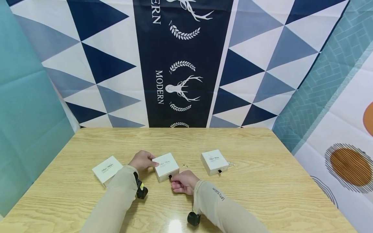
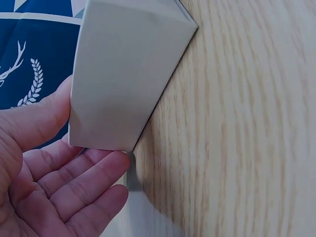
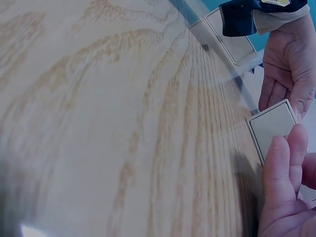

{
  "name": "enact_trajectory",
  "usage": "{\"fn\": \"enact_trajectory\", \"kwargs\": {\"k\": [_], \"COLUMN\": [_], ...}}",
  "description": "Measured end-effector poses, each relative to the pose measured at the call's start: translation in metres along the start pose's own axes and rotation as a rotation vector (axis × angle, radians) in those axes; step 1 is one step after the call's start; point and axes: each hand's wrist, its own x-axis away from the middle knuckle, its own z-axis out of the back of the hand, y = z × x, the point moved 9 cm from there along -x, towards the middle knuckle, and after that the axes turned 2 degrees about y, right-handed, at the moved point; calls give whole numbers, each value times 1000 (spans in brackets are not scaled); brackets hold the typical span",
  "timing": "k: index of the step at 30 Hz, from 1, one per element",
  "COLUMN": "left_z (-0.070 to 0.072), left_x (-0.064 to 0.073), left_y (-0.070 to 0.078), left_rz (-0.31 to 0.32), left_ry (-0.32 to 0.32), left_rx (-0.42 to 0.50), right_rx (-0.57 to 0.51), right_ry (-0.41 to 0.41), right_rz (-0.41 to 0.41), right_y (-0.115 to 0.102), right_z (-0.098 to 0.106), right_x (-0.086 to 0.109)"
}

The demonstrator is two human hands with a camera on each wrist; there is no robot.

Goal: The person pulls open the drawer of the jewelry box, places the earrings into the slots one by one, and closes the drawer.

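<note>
Wooden table (image 1: 262, 194), middle white box (image 1: 166, 164) at dial centre, left box (image 1: 107, 169) at 9, right box (image 1: 214, 159) at 3. Left hand (image 1: 142, 160) grips the middle one at 9, thumb on top; right hand (image 1: 185, 182) is curled in at 5. Tiny shiny bits (image 1: 186, 166) lie just beside, at 3. Black tab (image 1: 170, 177) looks pinched by the right. I'd guess slide-it-open step; next move calls for steady box, straight pull toward 5.

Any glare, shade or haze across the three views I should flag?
Head: a bright glare spot on the table at the bottom edge; left wrist: the held box shows a dull, shaded face; right wrist: a glare patch bottom left, dark shadow beside the box, a hazy band upper right.
</note>
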Motion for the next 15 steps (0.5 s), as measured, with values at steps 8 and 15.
{"fn": "enact_trajectory", "kwargs": {"k": [8, 15], "left_z": [-2, 0], "left_x": [-1, 2], "left_y": [-2, 0], "left_rz": [10, 4], "left_ry": [-6, 15], "left_rx": [7, 8], "right_rx": [-31, -38], "right_ry": [-11, -20], "right_rz": [-16, -8], "right_y": [3, 2], "right_z": [1, 1], "right_x": [0, 2]}}
